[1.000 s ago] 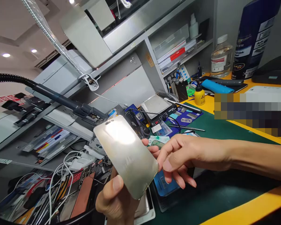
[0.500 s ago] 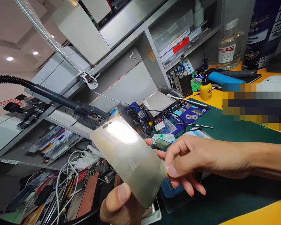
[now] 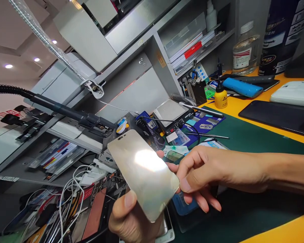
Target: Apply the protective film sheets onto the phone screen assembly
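1. I hold a shiny, phone-shaped panel (image 3: 142, 182) up in front of me, tilted, above the near side of the bench; a bright patch of light reflects off its face, and small dark cutouts sit near its upper end.
2. My left hand (image 3: 133, 219) is clamped on the panel from below: my thumb presses along the near left edge, and a few fingertips show past the opposite edge. The rest of those fingers are hidden behind it.
3. My right hand (image 3: 205, 172) comes in from the right, thumb and forefinger pinched together at the panel's lower right corner. My other fingers hang loosely curled beneath; I cannot tell what, if anything, they touch.
4. Under that hand, a blue object (image 3: 183, 206) lies partly hidden, over the green mat (image 3: 250, 138).
5. Beyond the panel stands a device with a flat metal plate (image 3: 171, 111), with tweezers (image 3: 210, 135) lying near it.
6. A yellow bottle (image 3: 221, 98) stands at the mat's far edge, and a dark slab (image 3: 278, 116) lies to the right.
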Action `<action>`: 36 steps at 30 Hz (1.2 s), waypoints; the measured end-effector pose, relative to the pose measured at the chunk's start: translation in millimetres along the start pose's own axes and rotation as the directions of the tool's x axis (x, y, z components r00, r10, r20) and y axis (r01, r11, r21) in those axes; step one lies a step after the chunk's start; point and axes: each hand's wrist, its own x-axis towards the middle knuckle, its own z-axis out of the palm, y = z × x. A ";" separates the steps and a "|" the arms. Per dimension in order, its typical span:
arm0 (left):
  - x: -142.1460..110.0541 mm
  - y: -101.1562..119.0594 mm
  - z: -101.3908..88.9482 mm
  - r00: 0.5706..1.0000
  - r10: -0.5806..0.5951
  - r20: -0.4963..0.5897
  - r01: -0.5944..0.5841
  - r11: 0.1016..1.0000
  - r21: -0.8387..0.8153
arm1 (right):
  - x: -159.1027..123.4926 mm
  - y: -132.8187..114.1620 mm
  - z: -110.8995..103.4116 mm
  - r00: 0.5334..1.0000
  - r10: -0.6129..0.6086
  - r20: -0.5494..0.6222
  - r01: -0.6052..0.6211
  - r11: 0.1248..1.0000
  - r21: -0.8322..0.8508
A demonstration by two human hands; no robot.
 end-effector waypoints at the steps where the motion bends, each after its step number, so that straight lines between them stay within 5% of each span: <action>1: 0.4 -0.2 -0.6 1.000 -0.005 0.001 0.005 1.000 -0.013 | -0.4 -0.8 0.4 1.000 0.000 0.001 0.000 1.000 -0.006; 14: 1.3 0.6 -0.7 0.986 -0.120 -0.113 0.112 0.991 -0.077 | -0.7 -2.2 0.7 0.999 -0.019 0.035 0.018 1.000 0.021; 20: 2.1 1.9 -1.2 0.985 -0.155 -0.077 0.149 0.986 -0.075 | -1.8 -3.2 2.0 0.999 -0.016 0.038 0.015 1.000 0.019; 36: 1.0 -1.1 4.0 0.997 -0.062 -0.046 0.060 0.996 -0.062 | -0.9 -1.4 1.7 0.999 -0.016 0.033 0.017 0.999 -0.030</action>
